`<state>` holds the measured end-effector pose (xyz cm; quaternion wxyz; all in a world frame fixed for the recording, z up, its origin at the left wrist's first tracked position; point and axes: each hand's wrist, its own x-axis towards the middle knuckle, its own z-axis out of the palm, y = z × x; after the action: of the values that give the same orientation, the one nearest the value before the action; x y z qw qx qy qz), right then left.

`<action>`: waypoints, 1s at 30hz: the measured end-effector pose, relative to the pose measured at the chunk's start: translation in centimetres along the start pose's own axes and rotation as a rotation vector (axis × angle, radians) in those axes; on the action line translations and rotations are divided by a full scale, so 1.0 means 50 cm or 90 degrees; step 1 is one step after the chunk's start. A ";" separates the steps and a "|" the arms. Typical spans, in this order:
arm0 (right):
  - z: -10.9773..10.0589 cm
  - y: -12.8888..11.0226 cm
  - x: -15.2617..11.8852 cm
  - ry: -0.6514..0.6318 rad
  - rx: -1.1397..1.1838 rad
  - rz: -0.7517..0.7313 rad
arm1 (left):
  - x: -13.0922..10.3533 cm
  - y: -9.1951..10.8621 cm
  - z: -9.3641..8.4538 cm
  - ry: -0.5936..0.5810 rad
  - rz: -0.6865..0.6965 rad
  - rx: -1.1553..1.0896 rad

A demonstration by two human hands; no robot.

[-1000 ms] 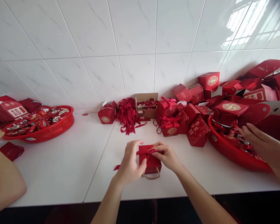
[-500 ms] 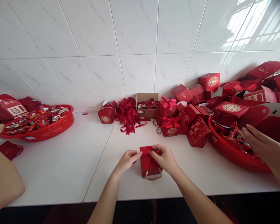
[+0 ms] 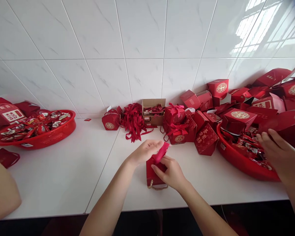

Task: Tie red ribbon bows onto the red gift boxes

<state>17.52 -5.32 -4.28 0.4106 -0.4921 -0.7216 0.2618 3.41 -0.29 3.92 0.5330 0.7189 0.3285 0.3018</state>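
A small red gift box (image 3: 151, 173) with a twisted cord handle lies on the white table in front of me. Over its upper end, a strip of red ribbon (image 3: 161, 153) is raised and slightly blurred. My left hand (image 3: 148, 150) pinches the ribbon between thumb and fingers, above the box. Lower down, my right hand (image 3: 168, 170) has its thumb over the box and its fingertips at the ribbon's lower part. My hands hide much of the box top and where the ribbon meets it.
Behind are a ribbon heap (image 3: 133, 119), a cardboard box (image 3: 153, 111) and bow-tied red boxes (image 3: 177, 133). Red basins of wrapped sweets stand left (image 3: 49, 136) and right (image 3: 238, 165). A co-worker's hand (image 3: 276, 149) is over the right basin; another person's arm (image 3: 3, 186) is at left.
My left hand has risen and moved right over the box, lifting the ribbon. My right hand has dropped slightly and stays by the box. The co-worker's hand at right has shifted slightly.
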 end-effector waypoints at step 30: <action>0.015 0.030 -0.013 0.126 0.063 0.030 | -0.080 -0.180 0.064 0.334 0.114 0.156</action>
<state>17.75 -5.33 -6.07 0.4977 -0.5114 -0.6519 0.2566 2.17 -3.36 -5.91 0.3105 0.7014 0.4244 0.4811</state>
